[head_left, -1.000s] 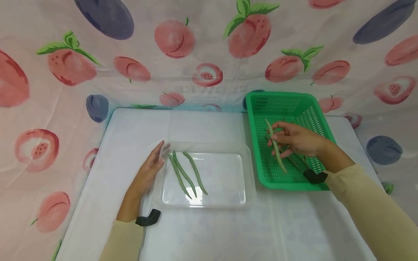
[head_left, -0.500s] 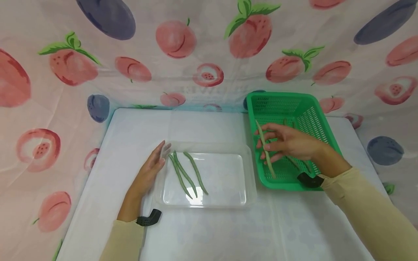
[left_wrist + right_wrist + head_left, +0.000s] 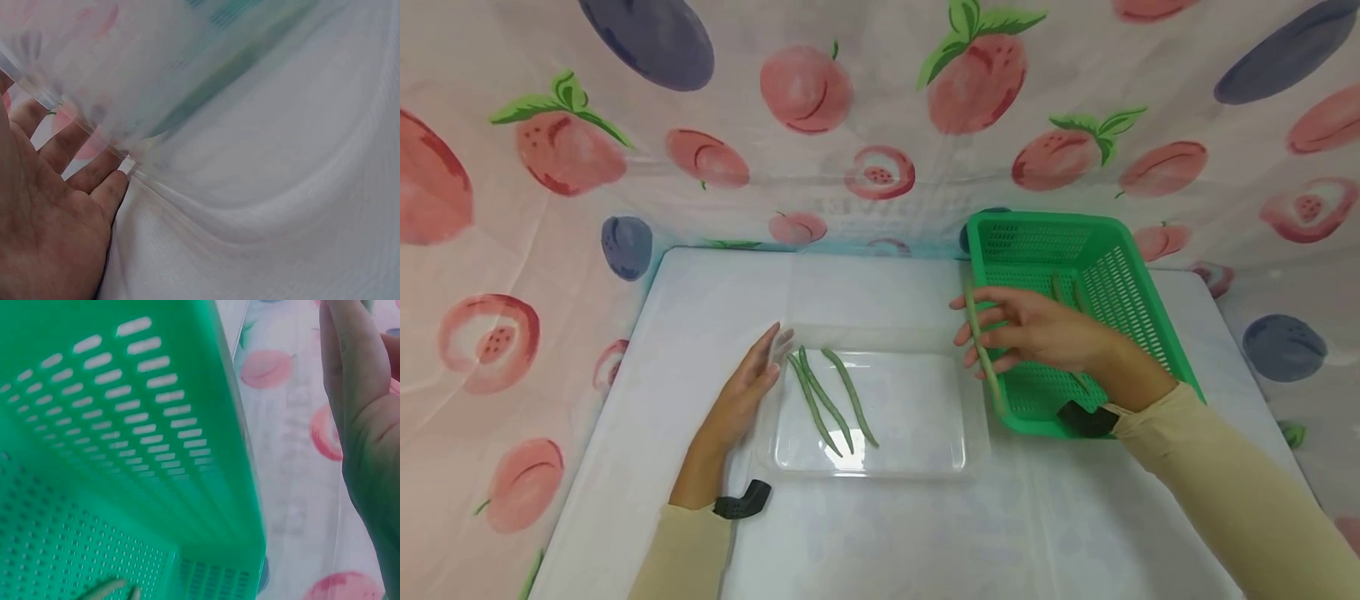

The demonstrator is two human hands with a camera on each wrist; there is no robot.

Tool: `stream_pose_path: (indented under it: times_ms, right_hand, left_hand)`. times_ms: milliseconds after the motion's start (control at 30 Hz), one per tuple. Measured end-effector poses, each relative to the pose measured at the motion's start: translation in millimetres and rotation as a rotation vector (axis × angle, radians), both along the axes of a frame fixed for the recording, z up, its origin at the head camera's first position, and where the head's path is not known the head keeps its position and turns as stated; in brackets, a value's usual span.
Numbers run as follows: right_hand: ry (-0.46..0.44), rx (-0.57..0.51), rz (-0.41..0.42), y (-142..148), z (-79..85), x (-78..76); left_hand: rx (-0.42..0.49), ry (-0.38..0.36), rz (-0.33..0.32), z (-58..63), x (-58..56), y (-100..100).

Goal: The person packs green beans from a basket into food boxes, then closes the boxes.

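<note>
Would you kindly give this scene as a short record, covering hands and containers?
Left hand: fingers against the left side of the clear container
Right hand: pinching one green bean over the left rim of the green basket
Clear container: on the white table, three beans inside
Green basket: right of the container; at least two beans inside
Backdrop: fruit-printed sheet

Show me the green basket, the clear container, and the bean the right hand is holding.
Green basket (image 3: 1052, 218): head view, on its far rim.
Clear container (image 3: 913, 404): head view, on its bare floor, right of the beans (image 3: 824, 403).
Held bean (image 3: 991, 382): head view, on its lower half.
</note>
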State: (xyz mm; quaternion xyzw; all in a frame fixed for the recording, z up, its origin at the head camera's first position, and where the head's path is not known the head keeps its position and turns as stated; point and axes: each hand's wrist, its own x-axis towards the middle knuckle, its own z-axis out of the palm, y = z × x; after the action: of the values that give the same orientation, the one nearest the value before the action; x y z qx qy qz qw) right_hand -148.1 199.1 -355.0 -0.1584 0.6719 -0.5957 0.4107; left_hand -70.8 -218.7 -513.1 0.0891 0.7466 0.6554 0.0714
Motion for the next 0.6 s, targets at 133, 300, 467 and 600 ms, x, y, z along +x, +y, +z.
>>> stream_pose_path:
  times_ms: [133,300,467,600]
  right_hand:
    - [-0.006,-0.008,0.006,-12.7,-1.4,-1.4]
    - [-0.020,-0.015,0.015,-29.7,-3.3,-3.3]
    - [-0.037,-0.052,0.043,-45.1,-4.7,-4.7]
    - [-0.040,-0.062,0.079,-57.4,-4.0,-5.0]
  left_hand:
    - [-0.006,0.004,0.003,0.7,0.4,0.0]
    - [-0.010,0.000,0.011,1.0,1.0,-0.4]
    - [-0.003,0.001,0.004,-0.3,0.5,-0.3]
    - [0.009,0.005,0.001,-0.7,-0.1,-0.2]
